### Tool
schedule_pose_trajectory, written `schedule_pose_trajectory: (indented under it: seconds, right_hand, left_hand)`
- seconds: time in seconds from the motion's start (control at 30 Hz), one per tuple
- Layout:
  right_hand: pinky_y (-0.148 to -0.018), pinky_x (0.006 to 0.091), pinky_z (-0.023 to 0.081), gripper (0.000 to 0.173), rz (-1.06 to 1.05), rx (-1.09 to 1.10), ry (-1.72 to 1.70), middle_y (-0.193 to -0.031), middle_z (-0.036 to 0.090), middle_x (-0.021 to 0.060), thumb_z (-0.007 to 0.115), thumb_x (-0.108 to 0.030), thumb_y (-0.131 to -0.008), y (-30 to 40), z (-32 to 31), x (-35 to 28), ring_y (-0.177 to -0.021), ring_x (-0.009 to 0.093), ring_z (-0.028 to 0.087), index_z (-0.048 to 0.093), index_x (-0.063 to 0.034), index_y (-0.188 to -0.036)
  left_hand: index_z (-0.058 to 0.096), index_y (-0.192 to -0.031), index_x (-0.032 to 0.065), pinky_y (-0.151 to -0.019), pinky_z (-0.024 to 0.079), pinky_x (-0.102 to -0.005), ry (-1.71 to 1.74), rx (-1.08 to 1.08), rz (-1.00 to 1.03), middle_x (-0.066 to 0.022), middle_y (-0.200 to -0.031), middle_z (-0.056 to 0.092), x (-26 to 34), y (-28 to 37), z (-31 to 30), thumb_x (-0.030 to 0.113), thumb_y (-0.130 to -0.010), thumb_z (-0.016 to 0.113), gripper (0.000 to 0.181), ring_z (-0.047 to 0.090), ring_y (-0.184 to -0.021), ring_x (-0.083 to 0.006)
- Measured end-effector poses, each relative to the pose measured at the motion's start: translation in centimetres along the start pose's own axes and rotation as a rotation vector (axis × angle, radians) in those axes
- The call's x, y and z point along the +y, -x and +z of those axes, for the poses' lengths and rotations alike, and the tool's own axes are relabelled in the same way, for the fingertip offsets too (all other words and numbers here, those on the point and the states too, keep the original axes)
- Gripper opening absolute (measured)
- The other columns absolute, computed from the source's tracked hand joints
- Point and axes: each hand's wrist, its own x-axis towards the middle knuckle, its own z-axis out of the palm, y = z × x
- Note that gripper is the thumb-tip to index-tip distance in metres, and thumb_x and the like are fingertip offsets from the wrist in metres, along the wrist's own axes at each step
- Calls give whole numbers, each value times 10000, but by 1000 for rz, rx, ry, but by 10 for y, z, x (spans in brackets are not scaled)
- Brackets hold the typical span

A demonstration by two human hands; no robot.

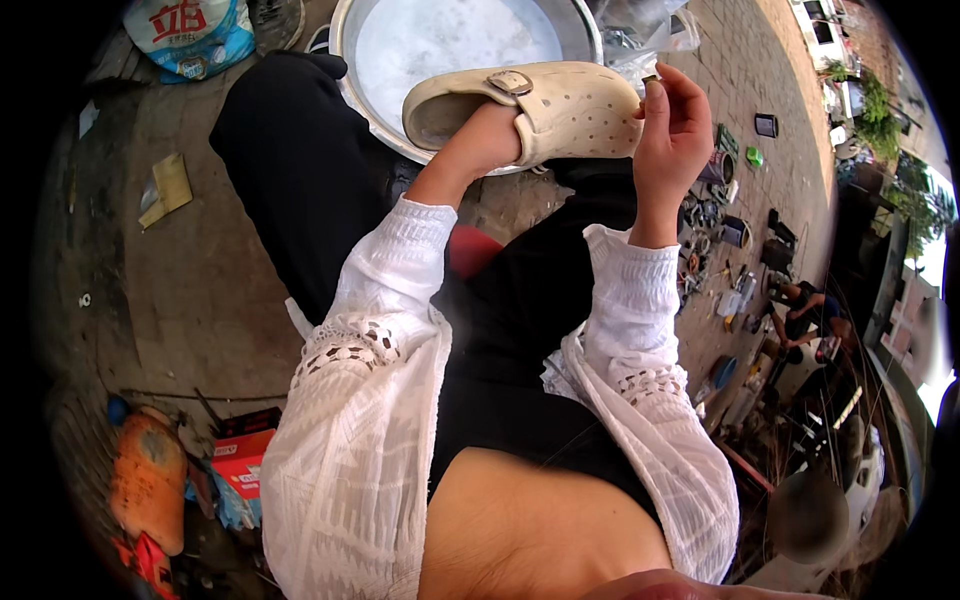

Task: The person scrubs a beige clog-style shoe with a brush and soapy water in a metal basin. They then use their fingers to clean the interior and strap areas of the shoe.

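A beige clog with round holes and a buckled strap (581, 105) is held above the near rim of a metal basin (592, 34). Whitish, sudsy water (457, 37) fills the basin. My left hand (491, 135) reaches inside the clog through its foot opening; the fingers are hidden in it. My right hand (673, 112) is at the toe end, thumb and index finger pinching a small dark piece (650, 78). Whether that piece is part of the clog or separate, I cannot tell.
A blue and white plastic bag (202, 37) stands left of the basin, clear plastic bags (645, 37) right of it. Cardboard (171, 191) lies on the left ground. An orange gas cylinder (148, 480) and red box (244, 461) are lower left. Scattered tools and a person (814, 315) are at right.
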Motion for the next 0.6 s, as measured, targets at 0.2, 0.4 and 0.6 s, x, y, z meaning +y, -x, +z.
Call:
schedule_pose_trajectory:
  seconds: [0.2,0.4,0.6]
  right_hand:
    - [-768,229,491,155,137,-96,3,-957,680,44,613,-97,-948,4,4,47,-861,93,617,656,21,-1040]
    - [-685,258,505,160,513,25,106,-801,687,61,634,-86,-898,37,5,137,-729,127,635,672,35,-997]
    - [-773,240,473,188,641,201,-226,-957,665,55,636,-121,-933,73,26,114,-858,106,595,660,32,-1039]
  left_hand:
    - [580,-1217,-64,-861,504,-305,140,41,-105,-112,-1156,642,-10,-5,-3,82,-918,591,332,612,-993,-179]
    - [604,-1169,-27,-838,509,-269,238,-339,-212,-60,-1113,652,-10,-9,-25,120,-932,577,280,621,-926,-120]
    - [629,-1079,-48,-811,487,-335,-731,-24,75,-154,-955,692,3,4,-17,135,-813,720,336,629,-851,-198]
